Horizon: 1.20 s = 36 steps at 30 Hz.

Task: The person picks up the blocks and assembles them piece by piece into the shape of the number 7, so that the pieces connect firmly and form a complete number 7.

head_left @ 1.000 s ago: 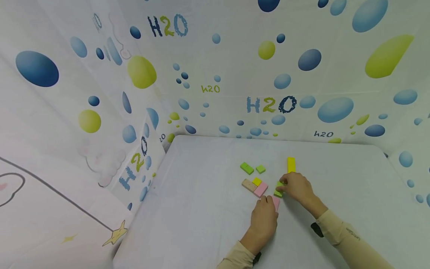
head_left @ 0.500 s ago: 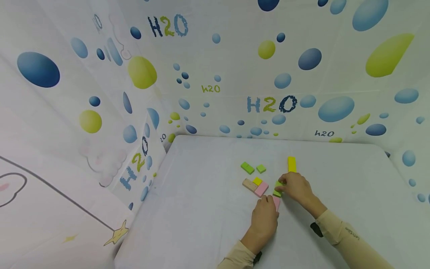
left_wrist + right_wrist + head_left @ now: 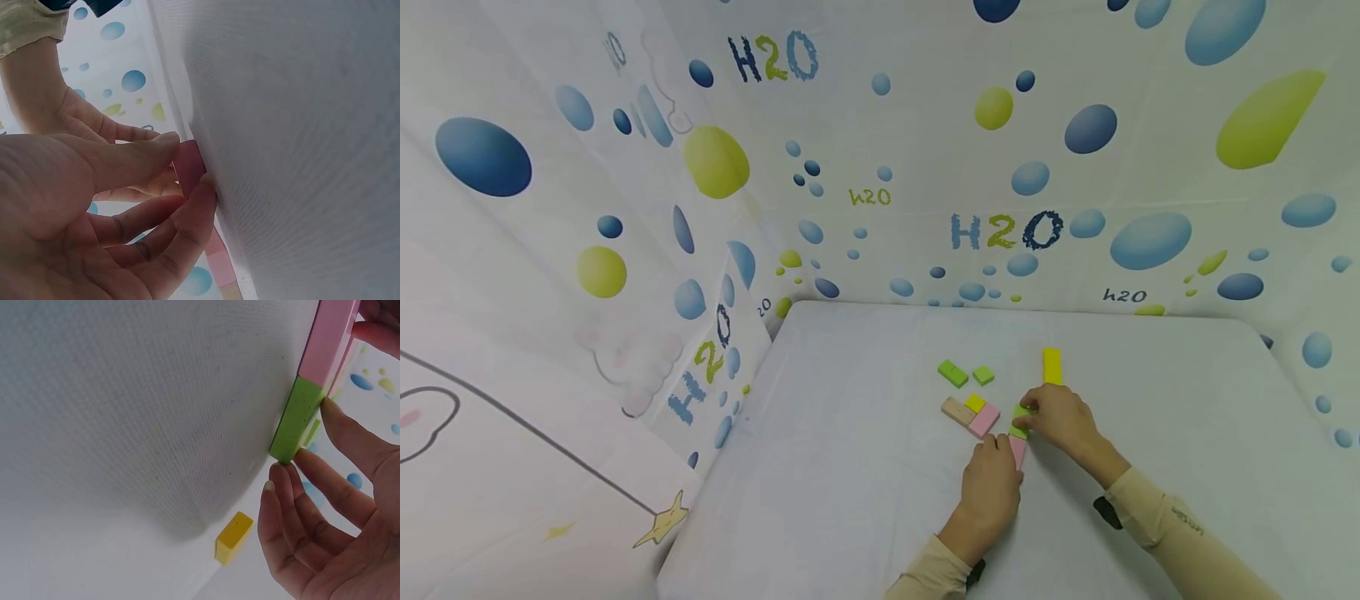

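A pink block (image 3: 1017, 452) lies on the white table, and my left hand (image 3: 990, 487) pinches it between thumb and fingers, as the left wrist view also shows at the block's end (image 3: 190, 167). Against the far end of that block sits a green block (image 3: 1019, 423). My right hand (image 3: 1060, 417) holds this green block with thumb and fingertips. In the right wrist view the green block (image 3: 297, 419) meets the pink block (image 3: 326, 344) end to end, in one line.
Left of the hands lie a wooden block (image 3: 957, 411), a small yellow block (image 3: 975, 403) and another pink block (image 3: 984, 421), touching one another. Behind them are a longer green block (image 3: 952, 373) and a small green block (image 3: 983, 375). A long yellow block (image 3: 1052, 365) lies beyond my right hand.
The green block has shifted slightly and now lines up more closely with the pink block's end. Both hands keep their hold and have barely moved.
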Each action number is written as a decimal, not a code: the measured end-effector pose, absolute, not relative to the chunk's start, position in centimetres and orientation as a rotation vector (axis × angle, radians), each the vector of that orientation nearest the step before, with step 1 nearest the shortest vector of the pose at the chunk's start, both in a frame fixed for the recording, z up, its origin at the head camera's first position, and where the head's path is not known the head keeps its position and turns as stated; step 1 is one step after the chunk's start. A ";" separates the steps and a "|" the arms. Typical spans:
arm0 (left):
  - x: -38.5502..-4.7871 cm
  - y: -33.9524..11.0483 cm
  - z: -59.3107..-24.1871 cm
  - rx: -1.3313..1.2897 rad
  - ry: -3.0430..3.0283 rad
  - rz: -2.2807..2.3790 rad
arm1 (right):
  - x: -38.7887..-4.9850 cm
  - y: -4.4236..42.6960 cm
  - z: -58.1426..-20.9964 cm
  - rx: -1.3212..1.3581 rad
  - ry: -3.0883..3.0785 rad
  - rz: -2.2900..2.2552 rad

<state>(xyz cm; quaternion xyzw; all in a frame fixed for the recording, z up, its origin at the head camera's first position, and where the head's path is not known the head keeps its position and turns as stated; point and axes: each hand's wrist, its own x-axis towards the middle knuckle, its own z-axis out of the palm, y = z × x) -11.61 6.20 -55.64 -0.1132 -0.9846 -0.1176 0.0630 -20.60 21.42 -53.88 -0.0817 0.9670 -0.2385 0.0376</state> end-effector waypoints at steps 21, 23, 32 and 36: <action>-11.4 5.9 -55.5 -0.343 -2.971 -0.299 | -20.2 21.3 -54.1 -0.237 2.972 -0.726; -11.3 5.9 -55.5 -0.347 -2.973 -0.304 | -20.2 21.4 -54.1 -0.236 2.974 -0.730; -11.3 5.8 -55.4 -0.353 -2.984 -0.316 | -20.2 21.5 -54.2 -0.221 2.962 -0.723; -11.2 5.8 -55.4 -0.352 -2.983 -0.318 | -20.2 21.4 -54.2 -0.215 2.951 -0.738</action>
